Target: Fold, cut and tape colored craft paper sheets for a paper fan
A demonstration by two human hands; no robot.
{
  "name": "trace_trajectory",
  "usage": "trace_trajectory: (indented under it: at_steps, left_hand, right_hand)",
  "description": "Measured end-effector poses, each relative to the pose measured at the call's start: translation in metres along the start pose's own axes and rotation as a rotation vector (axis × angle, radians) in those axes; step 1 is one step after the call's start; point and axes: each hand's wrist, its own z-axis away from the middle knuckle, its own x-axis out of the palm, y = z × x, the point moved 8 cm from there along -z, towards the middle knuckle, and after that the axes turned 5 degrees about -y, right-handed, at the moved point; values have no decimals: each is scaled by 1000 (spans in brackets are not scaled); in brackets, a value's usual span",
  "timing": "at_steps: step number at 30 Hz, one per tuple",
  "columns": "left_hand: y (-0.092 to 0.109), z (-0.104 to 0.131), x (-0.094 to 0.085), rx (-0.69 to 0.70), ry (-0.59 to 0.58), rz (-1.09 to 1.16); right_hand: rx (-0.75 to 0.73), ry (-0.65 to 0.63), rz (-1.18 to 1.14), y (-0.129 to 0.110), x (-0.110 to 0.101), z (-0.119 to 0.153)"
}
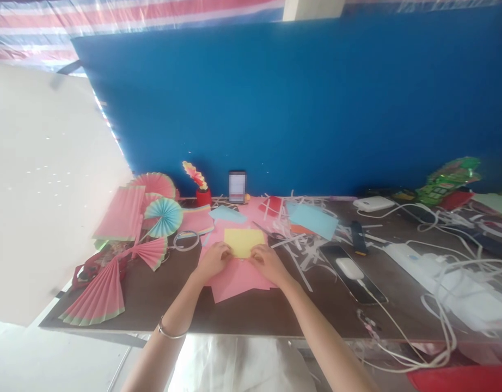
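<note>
A yellow sheet of paper (244, 241) lies over pink paper (238, 280) in the middle of the table. My left hand (215, 260) pinches its near left corner with curled fingers. At the near right corner, my right hand (268, 263) grips the same sheet, fingers closed on its edge. Scissors (275, 235) rest just beyond the sheet on the right. Light blue paper (227, 214) lies behind it, and another blue sheet (313, 219) is off to the right among white paper strips (302, 256).
Folded pink paper fans (102, 294) and a blue pleated rosette (164, 216) crowd the left. A roll of tape (186, 240) lies nearer. An upright phone (237, 187) leans at the back. To the right are a large phone (353, 272), a power strip (422, 267) and tangled white cables.
</note>
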Motion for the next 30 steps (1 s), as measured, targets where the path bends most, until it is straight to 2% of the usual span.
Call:
trace_trajectory:
  at_steps: [8,20,30]
  left_hand:
    - [-6,-2,-3,-28,29,28]
    - [-11,-4,-6,-83,33,33]
    - [-21,-3,-8,-222,73,106]
  right_hand:
    - [44,71,-88,10,1,-1]
    - [57,67,-72,9,0,-1]
    - [122,114,-85,17,3,-2]
